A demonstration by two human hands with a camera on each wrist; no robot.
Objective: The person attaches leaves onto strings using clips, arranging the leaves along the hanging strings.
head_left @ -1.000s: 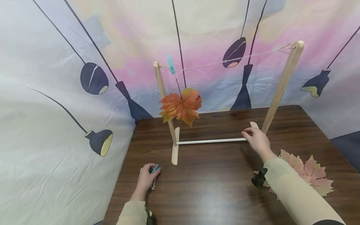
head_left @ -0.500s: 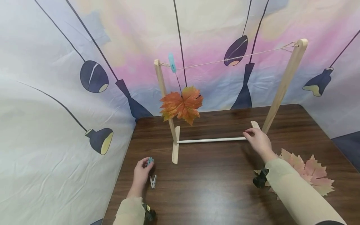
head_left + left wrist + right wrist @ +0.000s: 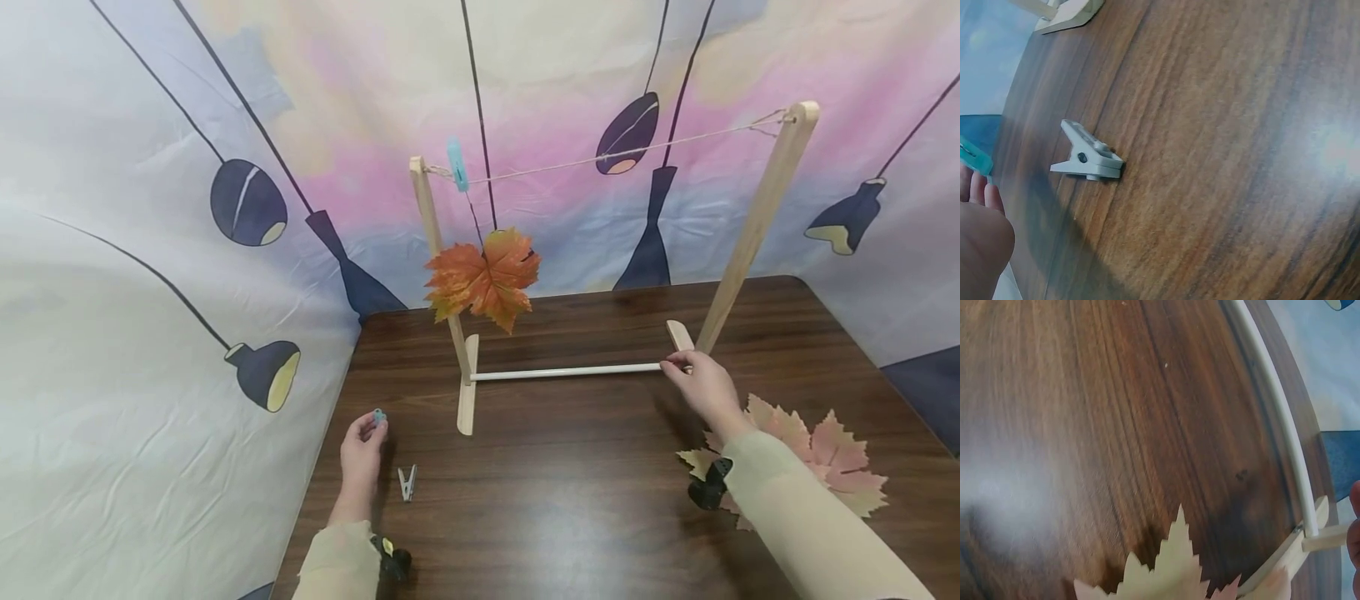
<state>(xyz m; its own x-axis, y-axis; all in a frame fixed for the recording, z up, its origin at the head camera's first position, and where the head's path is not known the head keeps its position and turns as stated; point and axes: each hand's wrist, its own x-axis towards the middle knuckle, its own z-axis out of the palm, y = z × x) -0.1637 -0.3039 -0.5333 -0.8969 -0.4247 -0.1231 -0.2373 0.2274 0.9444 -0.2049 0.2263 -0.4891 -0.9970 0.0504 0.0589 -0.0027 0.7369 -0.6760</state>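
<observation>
My left hand point(image 3: 360, 454) pinches a light blue clothespin point(image 3: 380, 415) above the left side of the table; the pin also shows at the edge of the left wrist view. To its right lies a grey clothespin point(image 3: 1094, 159) on the wood. My right hand point(image 3: 707, 390) has loosely bent fingers in front of the base of the right post, with nothing visible between them. Under that forearm, partly covered, is a pale pink leaf point(image 3: 843, 467). An orange leaf point(image 3: 487, 279) hangs from another blue clothespin point(image 3: 457, 167) on the string.
The wooden stand has a left post point(image 3: 425, 208), a right post point(image 3: 757, 225) and a white crossbar point(image 3: 562, 372) low between the feet. A thin string point(image 3: 555, 172) spans the tops. Behind the brown table point(image 3: 555, 492) hangs a backdrop point(image 3: 330, 125) printed with lamps.
My left hand has lifted the blue clothespin away from beside the grey one, moving left and farther from me. The right hand has shifted slightly right. The hanging leaf has stayed put.
</observation>
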